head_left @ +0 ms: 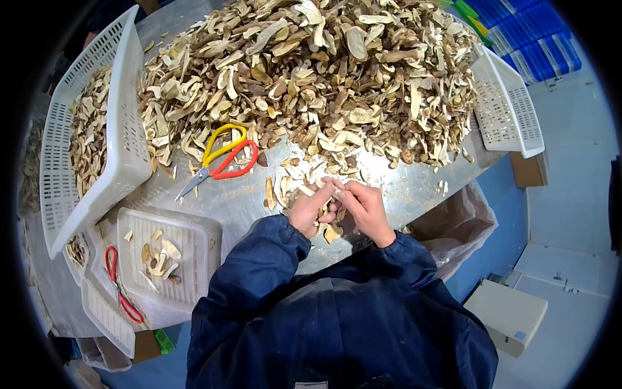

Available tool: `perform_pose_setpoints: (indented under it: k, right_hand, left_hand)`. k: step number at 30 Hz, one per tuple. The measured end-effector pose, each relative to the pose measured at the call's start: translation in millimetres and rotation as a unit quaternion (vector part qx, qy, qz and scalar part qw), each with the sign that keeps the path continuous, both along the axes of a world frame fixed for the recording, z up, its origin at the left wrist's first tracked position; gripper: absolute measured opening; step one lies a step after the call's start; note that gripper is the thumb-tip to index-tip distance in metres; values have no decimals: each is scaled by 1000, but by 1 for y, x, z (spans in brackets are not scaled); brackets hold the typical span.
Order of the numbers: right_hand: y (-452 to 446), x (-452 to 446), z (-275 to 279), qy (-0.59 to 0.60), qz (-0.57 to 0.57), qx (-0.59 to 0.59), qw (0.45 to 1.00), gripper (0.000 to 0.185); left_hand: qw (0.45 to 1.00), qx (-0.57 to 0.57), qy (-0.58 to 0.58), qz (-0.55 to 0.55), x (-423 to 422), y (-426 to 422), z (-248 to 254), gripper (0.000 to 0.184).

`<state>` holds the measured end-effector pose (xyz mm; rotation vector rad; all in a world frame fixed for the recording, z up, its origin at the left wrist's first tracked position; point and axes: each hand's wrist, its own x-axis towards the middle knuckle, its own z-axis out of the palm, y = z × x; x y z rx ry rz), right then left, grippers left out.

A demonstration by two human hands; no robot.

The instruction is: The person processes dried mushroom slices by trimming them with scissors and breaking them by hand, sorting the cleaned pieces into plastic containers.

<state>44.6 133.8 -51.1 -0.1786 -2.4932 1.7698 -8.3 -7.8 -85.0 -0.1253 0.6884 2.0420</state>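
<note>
On the left we see a white basket (114,139) of dried slices (91,133), then scissors (206,170) lying untouched on a metal table (243,204). Before a heap (311,84), the left hand (310,211) curls around some pieces (305,190); at its fingertips, a pale piece (337,193) is pinched by the right hand (367,207). We judge this mid-handling, calling next for steady fingertips.

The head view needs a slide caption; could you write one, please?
Left hand and right hand handle a pale slice before a heap, near yellow-and-red scissors.
</note>
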Motion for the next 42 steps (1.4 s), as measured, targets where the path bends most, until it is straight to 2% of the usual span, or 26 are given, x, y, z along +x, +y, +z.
perform_pose_setpoints:
  k: [3, 7, 9, 10, 12, 14, 17, 19, 22, 26, 28, 29, 30, 33, 36, 39, 42]
  right_hand:
    - [8, 1, 6, -30, 46, -29, 998, 19]
    - [22, 1, 13, -127, 94, -129, 979, 22]
    - [30, -2, 15, -112, 92, -61, 988, 23]
    - [32, -5, 15, -104, 90, -26, 990, 24]
    - [36, -17, 18, -92, -44, 132, 986, 22]
    - [39, -30, 11, -39, -90, 248, 964, 21]
    - [37, -39, 1, -27, -57, 374, 925, 19]
    - [39, -42, 0, -32, -46, 381, 923, 18]
    - [53, -44, -4, -23, -72, 339, 938, 19]
    - [61, -40, 4, -71, -102, 233, 964, 21]
    - [59, -37, 7, -32, -121, 278, 952, 21]
    - [60, -35, 4, -9, -133, 306, 943, 21]
    - [57, -36, 7, 13, -144, 333, 932, 20]
    - [48, -30, 33, -29, -118, 226, 967, 21]
    - [39, -26, 46, -93, -6, 76, 993, 22]
    - [40, -42, 32, -51, -86, 222, 970, 24]
    - [39, -56, 7, -12, -113, 306, 945, 26]
  left_hand:
    - [999, -18, -42, -17, -1, -2, 6, 24]
    - [993, 88, -76, -15, -5, -7, -14, 26]
    - [988, 122, -97, 16, -7, -6, -19, 27]
    - [991, 111, -70, 38, -7, -5, -18, 26]
    - [993, 89, -17, 82, -6, -2, -12, 26]
    - [992, 88, -39, 79, -6, -1, -10, 26]
    - [990, 119, -51, 62, -8, -4, -14, 26]
    - [986, 140, -75, 57, -9, -5, -11, 25]
    - [987, 5, -144, 75, -8, -3, 9, 24]
    - [980, 113, -148, 74, -6, -2, -9, 25]
    - [972, 124, -183, 83, -6, 0, -13, 25]
    - [959, 195, -190, 80, -6, 1, -25, 26]
    - [961, 180, -190, 87, -6, 1, -19, 24]
    - [966, 153, -183, 101, -7, 3, -4, 23]
    - [968, 162, -172, 87, -7, 4, -3, 25]
    - [961, 164, -204, 90, -6, 2, -6, 30]
    - [948, 243, -195, 61, -7, 0, -23, 28]
